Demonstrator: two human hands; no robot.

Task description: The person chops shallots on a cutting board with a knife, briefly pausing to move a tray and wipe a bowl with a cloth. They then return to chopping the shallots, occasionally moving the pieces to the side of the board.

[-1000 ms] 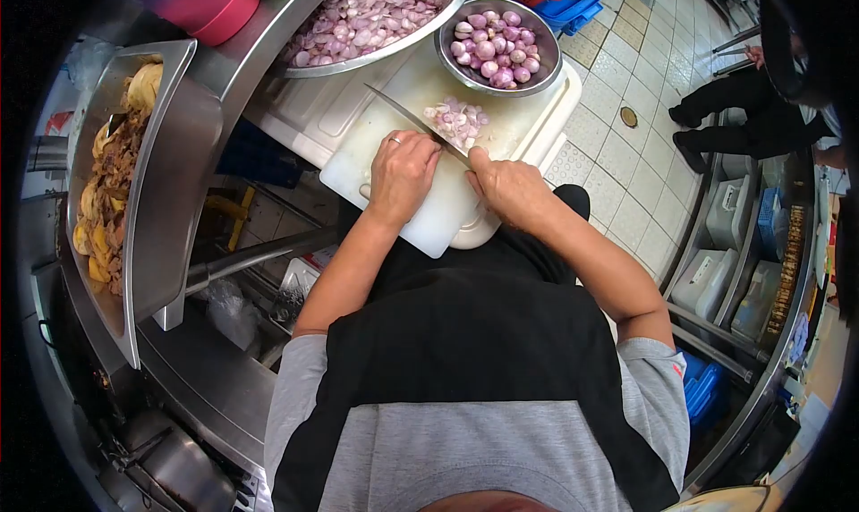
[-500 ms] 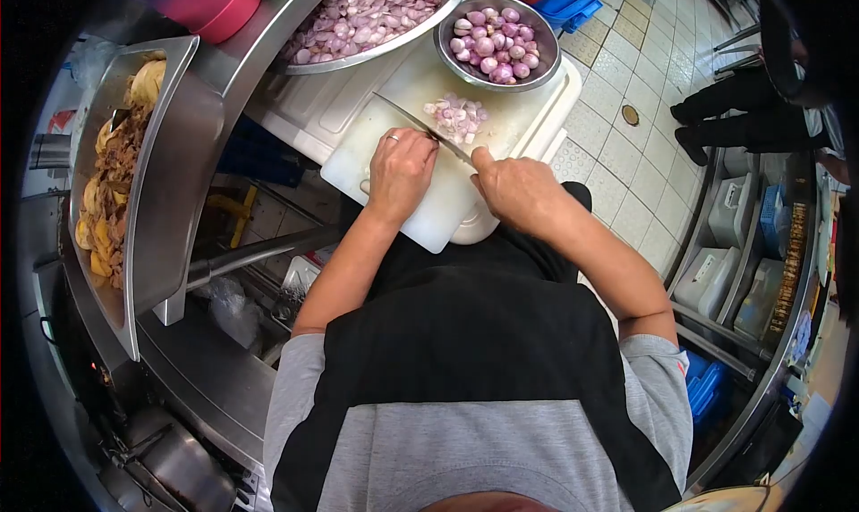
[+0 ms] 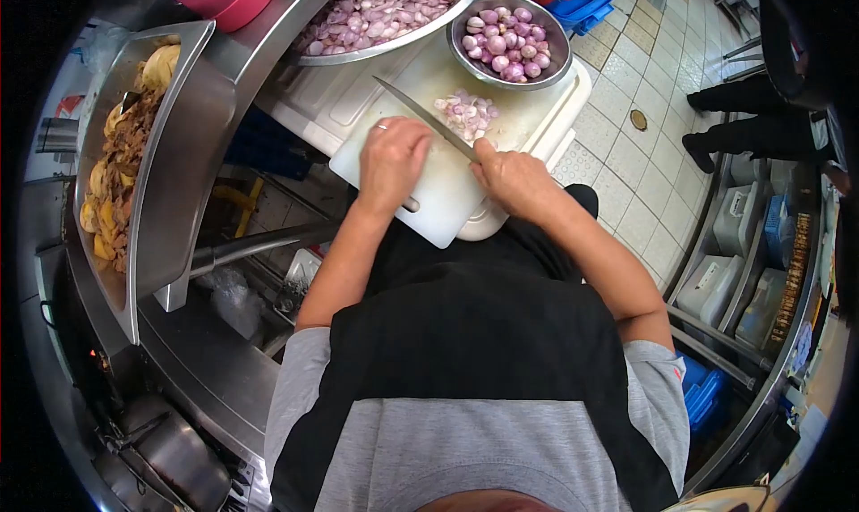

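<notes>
My right hand (image 3: pixel 513 179) grips the handle of a knife (image 3: pixel 413 108), whose long blade slants up and left over the white cutting board (image 3: pixel 440 212). My left hand (image 3: pixel 392 161) is just left of the blade, apart from it, with fingers curled together; whatever they hold is hidden and slightly blurred. Sliced shallots (image 3: pixel 467 112) lie in a small heap beyond the blade. Behind them stands a steel bowl (image 3: pixel 454 42) of peeled whole shallots (image 3: pixel 510 45). Farther left, a large steel basin (image 3: pixel 419 40) holds many sliced shallots (image 3: pixel 380 13).
At left, a deep steel tray (image 3: pixel 183 145) of cooked food stands on the curved counter (image 3: pixel 201 369). A pink container (image 3: pixel 237 2) sits at the top left. Another person's legs (image 3: pixel 738 123) show at right on the tiled floor (image 3: pixel 626 168), near shelves with grey boxes (image 3: pixel 709 288).
My left hand has drawn away from the blade, leaving a gap between them. The knife stays in my right hand over the board. The whole view has shifted slightly.
</notes>
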